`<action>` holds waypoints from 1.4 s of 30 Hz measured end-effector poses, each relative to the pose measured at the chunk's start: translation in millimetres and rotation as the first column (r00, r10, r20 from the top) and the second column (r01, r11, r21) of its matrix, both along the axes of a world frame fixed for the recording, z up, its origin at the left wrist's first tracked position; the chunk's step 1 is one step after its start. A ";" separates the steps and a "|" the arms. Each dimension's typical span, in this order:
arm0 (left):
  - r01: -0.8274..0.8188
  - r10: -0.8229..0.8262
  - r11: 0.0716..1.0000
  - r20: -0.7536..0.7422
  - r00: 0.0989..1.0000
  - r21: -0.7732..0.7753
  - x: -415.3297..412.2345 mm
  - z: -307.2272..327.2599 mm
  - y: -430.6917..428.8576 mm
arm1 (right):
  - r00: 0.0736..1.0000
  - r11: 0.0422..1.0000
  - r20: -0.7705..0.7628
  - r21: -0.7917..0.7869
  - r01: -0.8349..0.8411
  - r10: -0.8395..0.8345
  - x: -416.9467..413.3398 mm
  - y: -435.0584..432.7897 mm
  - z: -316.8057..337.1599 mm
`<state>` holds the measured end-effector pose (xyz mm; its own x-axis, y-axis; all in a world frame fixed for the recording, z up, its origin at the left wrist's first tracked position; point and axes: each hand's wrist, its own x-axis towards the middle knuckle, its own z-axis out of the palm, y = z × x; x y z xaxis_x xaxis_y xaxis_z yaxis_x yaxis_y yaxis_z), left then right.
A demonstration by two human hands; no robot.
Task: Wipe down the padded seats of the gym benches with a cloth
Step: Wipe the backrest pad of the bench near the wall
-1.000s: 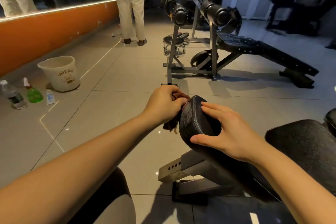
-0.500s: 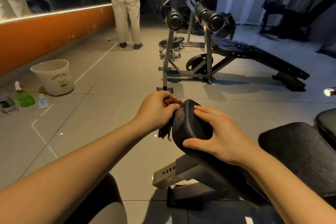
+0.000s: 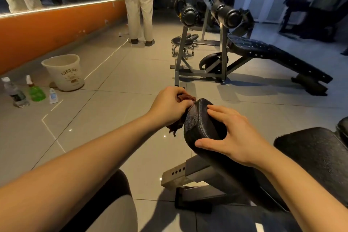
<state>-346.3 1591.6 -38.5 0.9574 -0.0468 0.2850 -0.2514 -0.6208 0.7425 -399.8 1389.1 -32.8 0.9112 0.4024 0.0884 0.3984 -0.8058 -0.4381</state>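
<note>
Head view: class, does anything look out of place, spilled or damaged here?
Nothing is spilled. The orange wall shows small pale chips, and a bucket, green bottle and tube sit loose on the floor beside it. The bench pad has a greyer patch by the cloth, cause unclear.

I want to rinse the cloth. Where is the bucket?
In the head view the white bucket stands on the floor at left, beside the orange wall, just beyond the green spray bottle.
</note>
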 end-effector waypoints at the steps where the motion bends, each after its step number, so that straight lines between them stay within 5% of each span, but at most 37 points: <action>1: 0.002 -0.002 1.000 -0.007 1.000 -0.004 2.2 -1.6 0.3 | 1.000 1.000 0.002 0.003 0.001 -0.001 0.3 -0.5 -0.8; 7: 0.162 -0.159 0.987 0.151 0.976 -0.008 -72.9 -18.7 14.1 | 1.000 1.000 0.013 -0.023 0.004 -0.004 -0.1 1.9 0.6; 15: -0.037 0.038 0.999 0.036 0.999 -0.036 0.2 -13.4 1.5 | 1.000 1.000 0.012 -0.026 -0.002 0.003 -0.5 0.8 2.5; 22: 0.165 -0.159 0.986 0.176 0.971 -0.017 -75.6 -18.1 11.9 | 1.000 0.999 0.010 -0.037 -0.003 0.003 0.6 3.3 3.6; 30: -0.032 0.034 0.998 0.027 0.999 -0.061 6.0 -20.5 5.3 | 1.000 1.000 -0.001 -0.024 0.002 -0.002 -2.5 3.0 3.7; 38: 0.178 -0.178 0.984 0.213 0.961 0.020 -66.7 -27.6 22.0 | 1.000 0.997 -0.010 -0.075 -0.003 0.002 -2.4 4.1 7.6; 42: 0.100 -0.109 0.994 0.211 0.971 0.053 -41.1 -24.0 13.3 | 1.000 0.993 -0.007 -0.114 -0.015 0.014 -1.1 4.7 12.2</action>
